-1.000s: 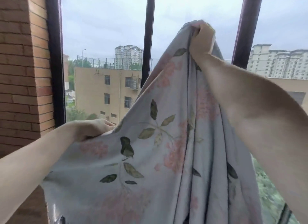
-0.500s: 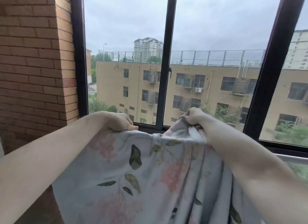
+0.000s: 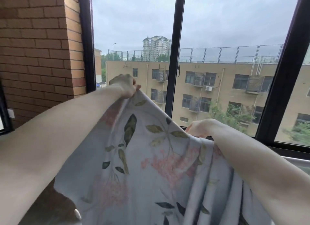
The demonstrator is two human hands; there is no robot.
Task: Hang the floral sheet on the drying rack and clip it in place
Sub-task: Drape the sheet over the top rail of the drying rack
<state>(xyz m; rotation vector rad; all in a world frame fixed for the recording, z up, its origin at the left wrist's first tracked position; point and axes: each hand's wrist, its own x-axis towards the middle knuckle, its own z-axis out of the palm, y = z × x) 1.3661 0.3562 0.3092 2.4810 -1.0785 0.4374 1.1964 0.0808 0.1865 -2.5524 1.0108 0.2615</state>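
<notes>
Floral sheet (image 3: 151, 174), pale grey-blue thin cotton printed with pink blossom clusters and dark green leaves, is held up in the air near the camera, in front of the black-framed window (image 3: 173, 57). Not on any rack yet; no drying rack or clips in view.

Hands: left hand (image 3: 125, 86) is raised higher, fingers curled round the top edge of the sheet, pinching it. Right hand (image 3: 200, 128) sits lower and nearer, clenched on a gathered bunch of the same edge.

Risks, my read:
- Grip is on edge only, so the hanging bulk could pull it out of the left pinch and drop it.
- Right side is bunched into vertical folds; if hung like that it goes over the rack creased and uneven, and clips bite on a wad instead of flat cloth.
- Lower part runs out of frame, so can't tell if it drags on the floor.

Red brick wall (image 3: 38, 48) far left.
</notes>
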